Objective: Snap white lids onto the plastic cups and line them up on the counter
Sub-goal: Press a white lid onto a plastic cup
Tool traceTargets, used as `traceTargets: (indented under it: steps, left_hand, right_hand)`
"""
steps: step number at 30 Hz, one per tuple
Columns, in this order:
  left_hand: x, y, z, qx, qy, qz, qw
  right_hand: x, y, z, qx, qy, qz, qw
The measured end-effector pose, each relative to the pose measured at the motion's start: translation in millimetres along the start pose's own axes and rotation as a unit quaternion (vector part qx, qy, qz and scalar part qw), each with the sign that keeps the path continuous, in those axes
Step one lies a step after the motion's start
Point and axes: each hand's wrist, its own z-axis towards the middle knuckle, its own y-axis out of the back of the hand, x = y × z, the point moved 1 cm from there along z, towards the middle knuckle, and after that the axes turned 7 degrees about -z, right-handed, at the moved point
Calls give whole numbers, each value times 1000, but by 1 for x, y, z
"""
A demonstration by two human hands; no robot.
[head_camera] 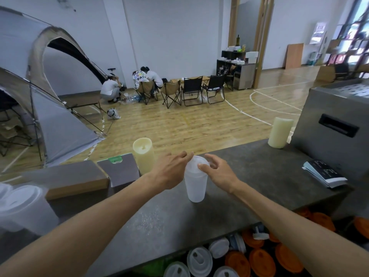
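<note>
A frosted plastic cup [195, 184] stands upright on the grey counter [249, 176], near its middle. A white lid [196, 163] sits on the cup's rim. My left hand [171, 170] touches the lid's left edge with its fingertips. My right hand [217, 171] presses on the lid's right side with thumb and fingers. Both hands are curled around the lid from opposite sides. Blurred lidded cups [22, 204] stand at the far left of the counter.
Two cream pillar candles [144, 154] [279, 131] stand on the counter. Cardboard boxes [79, 179] lie to the left, a metal machine [335, 124] and leaflets [324, 173] to the right. Below the front edge are white lids [199, 260] and orange lids [261, 260].
</note>
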Motion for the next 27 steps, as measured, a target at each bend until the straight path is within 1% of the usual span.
traceTargets:
  steps: [2,4,5,7,8,9,12,15,17,21,24,27]
  left_hand:
    - [-4,-3,-5,-2,63,-116,991]
    - [-5,-6,-10,-39,96,-248,963]
    - [-5,-9,-14,-51,111,-312,942]
    - [-6,-20,-24,-36,143,-448,882]
    - [-7,-27,-30,-19,154,-500,852]
    - [-8,-34,-35,-10,154,-527,836]
    - [-15,-49,-32,-38,133,-530,837]
    - [-30,-46,5,-45,136,-544,827]
    - [-43,-41,45,-46,133,-539,830]
    - [-73,-31,139,-51,132,-486,862]
    - [-89,-34,203,-55,152,-479,863]
    - [-102,-46,250,-50,172,-493,852]
  right_hand:
    - [4,1,-3,-48,9,-22,999]
    - [6,3,-7,-80,32,-52,995]
    - [7,3,-10,-89,43,-66,993]
    - [7,4,-15,-91,52,-88,991]
    - [6,4,-18,-84,49,-90,991]
    - [5,4,-20,-75,44,-87,992]
    - [-3,10,-22,-57,42,-71,995]
    - [-11,42,-10,-52,32,-72,996]
    - [-16,78,7,-60,10,-70,996]
    - [-28,156,56,-71,-8,-75,995]
    - [-43,202,99,-79,-8,-83,993]
    - [-58,231,133,-84,-11,-101,991]
